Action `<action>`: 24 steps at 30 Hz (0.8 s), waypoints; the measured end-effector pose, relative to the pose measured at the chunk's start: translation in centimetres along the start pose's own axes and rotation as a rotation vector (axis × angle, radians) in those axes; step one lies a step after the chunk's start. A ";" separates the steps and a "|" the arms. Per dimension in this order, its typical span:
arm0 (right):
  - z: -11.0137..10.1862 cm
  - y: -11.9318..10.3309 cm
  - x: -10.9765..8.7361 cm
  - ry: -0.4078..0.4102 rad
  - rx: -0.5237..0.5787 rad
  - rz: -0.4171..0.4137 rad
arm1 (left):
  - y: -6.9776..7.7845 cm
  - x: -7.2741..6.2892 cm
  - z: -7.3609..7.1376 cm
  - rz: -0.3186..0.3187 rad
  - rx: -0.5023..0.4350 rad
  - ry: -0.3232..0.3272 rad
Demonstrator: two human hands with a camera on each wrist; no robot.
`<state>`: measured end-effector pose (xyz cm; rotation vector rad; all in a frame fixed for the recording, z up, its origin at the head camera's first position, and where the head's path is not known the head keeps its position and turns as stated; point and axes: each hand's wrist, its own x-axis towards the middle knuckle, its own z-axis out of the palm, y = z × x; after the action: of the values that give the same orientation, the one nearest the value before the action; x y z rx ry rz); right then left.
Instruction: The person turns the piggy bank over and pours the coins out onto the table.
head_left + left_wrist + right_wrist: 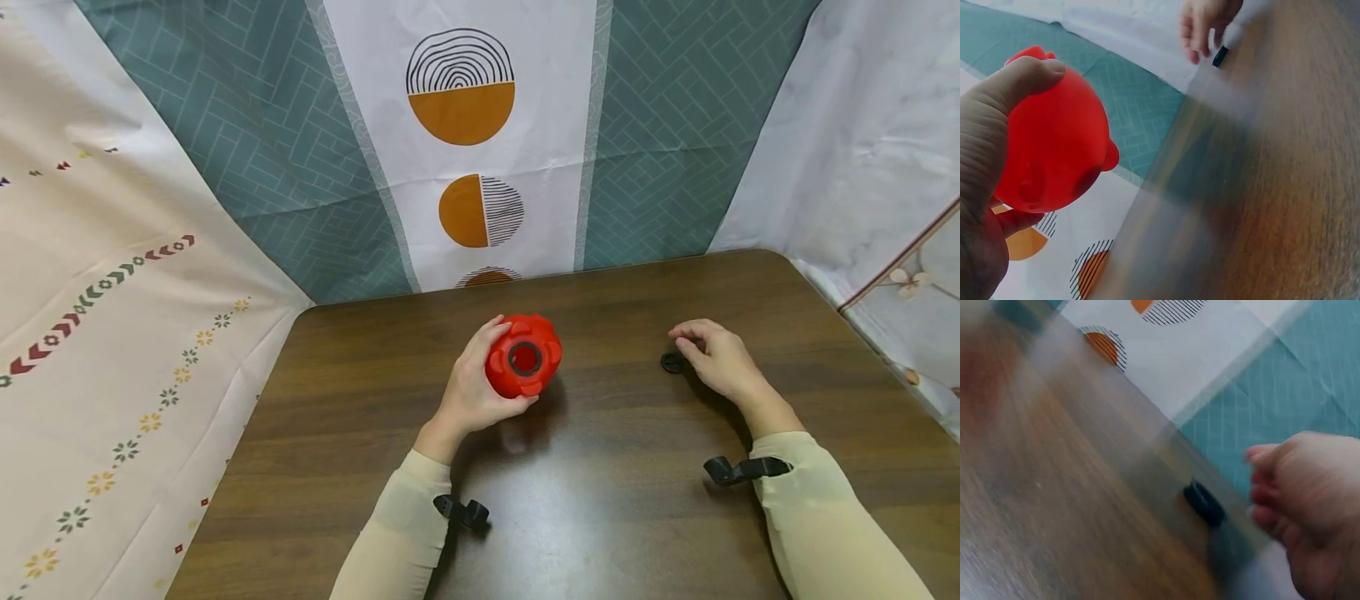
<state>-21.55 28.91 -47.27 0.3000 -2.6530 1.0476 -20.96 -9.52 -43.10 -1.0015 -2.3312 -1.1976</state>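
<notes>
My left hand (480, 387) grips a hollow red object (507, 377) above the table, with fingers and thumb around its side. The object is rounded and glossy, with lobes about its rim and a dark-ringed round hole facing the head camera. In the left wrist view the thumb lies over the smooth red body (1060, 144), where small bumps stick out. On the right, a small black disc-like plug (672, 362) lies on the table. Just beside it hovers my right hand (716, 358), its fingers loosely bent and holding nothing; the right wrist view shows a gap between fingertips and plug (1204, 504).
The brown wooden table (360, 500) has rounded far corners. Behind it hangs a teal and white patterned cloth (480, 158), with a cream cloth (150, 358) at the left and a white cloth (862, 167) at the right. Black straps (746, 471) sit on both wrists.
</notes>
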 end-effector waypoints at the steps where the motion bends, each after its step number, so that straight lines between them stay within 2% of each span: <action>1: 0.0 -0.6 0.2 0.041 0.018 0.009 | 0.0 0.0 0.0 0.003 0.002 0.003; 3: 0.3 -2.4 0.5 0.086 0.102 0.018 | 0.1 0.1 0.0 0.011 0.009 0.012; 5: 0.9 -4.7 0.8 0.035 0.288 0.016 | 0.2 0.2 0.0 0.021 0.010 0.022; 7: 1.9 -7.2 0.9 -0.106 0.535 0.027 | 0.3 0.2 0.1 0.032 0.013 0.034; 9: 3.2 -9.4 0.9 -0.294 0.778 0.066 | 0.5 0.3 0.2 0.041 0.010 0.036; 10: 3.9 -10.3 0.8 -0.388 0.876 0.095 | 0.6 0.3 0.3 0.047 0.006 0.036; 12: 5.1 -11.6 0.4 -0.534 0.996 0.135 | 0.8 0.3 0.5 0.061 0.000 0.033; 14: 6.0 -12.4 0.1 -0.625 1.061 0.146 | 1.0 0.3 0.7 0.074 -0.015 0.027; 16: 6.6 -12.9 -0.2 -0.657 1.106 0.132 | 1.1 0.3 0.9 0.082 -0.025 0.026; 21: 7.0 -13.2 -0.5 -0.627 1.148 0.118 | 1.1 0.5 1.3 0.085 -0.026 0.017; 24: 6.9 -13.3 -0.5 -0.571 1.079 0.125 | 1.0 0.6 1.5 0.092 -0.027 0.012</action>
<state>-18.46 14.67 -43.77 0.7171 -2.2149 2.6931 -20.59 -7.63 -43.05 -1.0947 -2.2395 -1.1993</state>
